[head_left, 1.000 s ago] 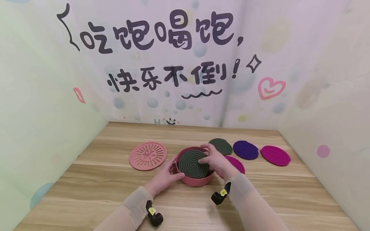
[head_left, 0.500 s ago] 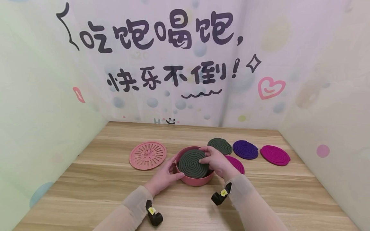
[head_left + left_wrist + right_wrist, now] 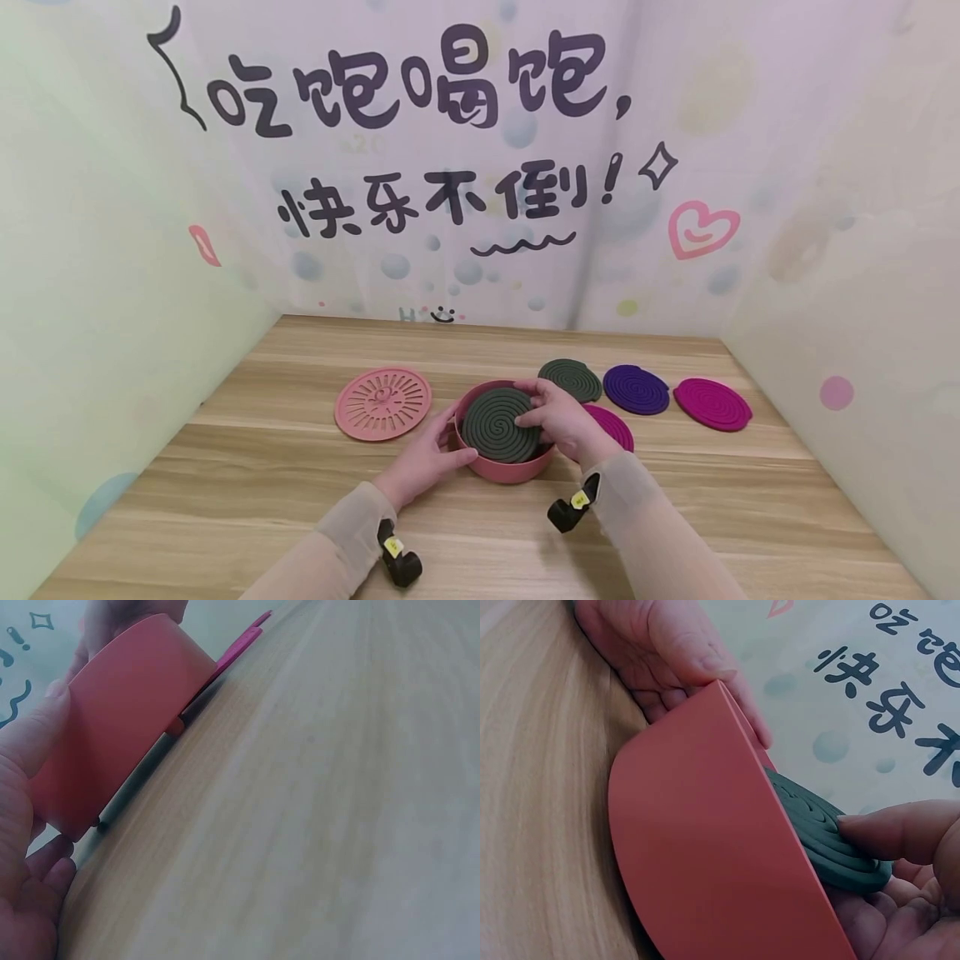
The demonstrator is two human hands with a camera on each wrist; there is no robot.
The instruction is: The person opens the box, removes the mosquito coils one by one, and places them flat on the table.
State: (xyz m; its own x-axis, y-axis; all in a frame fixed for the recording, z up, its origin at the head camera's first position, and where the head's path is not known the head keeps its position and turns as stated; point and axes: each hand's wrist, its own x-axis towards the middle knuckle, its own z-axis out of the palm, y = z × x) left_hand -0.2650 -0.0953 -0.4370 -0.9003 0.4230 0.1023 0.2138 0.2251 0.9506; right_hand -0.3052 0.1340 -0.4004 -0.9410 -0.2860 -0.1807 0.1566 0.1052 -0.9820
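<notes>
A round pink bowl [image 3: 504,468] stands on the wooden table [image 3: 480,533] with a dark green spiral coil [image 3: 497,423] lying in it, tilted. My left hand [image 3: 429,454] grips the bowl's left wall, thumb on the rim. My right hand [image 3: 561,418] pinches the coil's right edge, thumb on top and fingers beneath. In the right wrist view the bowl [image 3: 705,855] fills the middle. There the coil [image 3: 817,832] juts over its rim under my right hand's thumb [image 3: 889,829], with the left hand [image 3: 652,652] behind. The left wrist view shows the bowl's wall [image 3: 127,712].
A pink slotted lid [image 3: 383,403] lies flat to the bowl's left. Behind and right lie another dark green coil [image 3: 572,379], a purple coil [image 3: 637,388] and a magenta coil [image 3: 712,404]. A further magenta coil [image 3: 613,425] is half hidden by my right hand. Printed walls enclose the table.
My right hand's fingers have shifted slightly lower on the coil. The left hand and the bowl have stayed where they were.
</notes>
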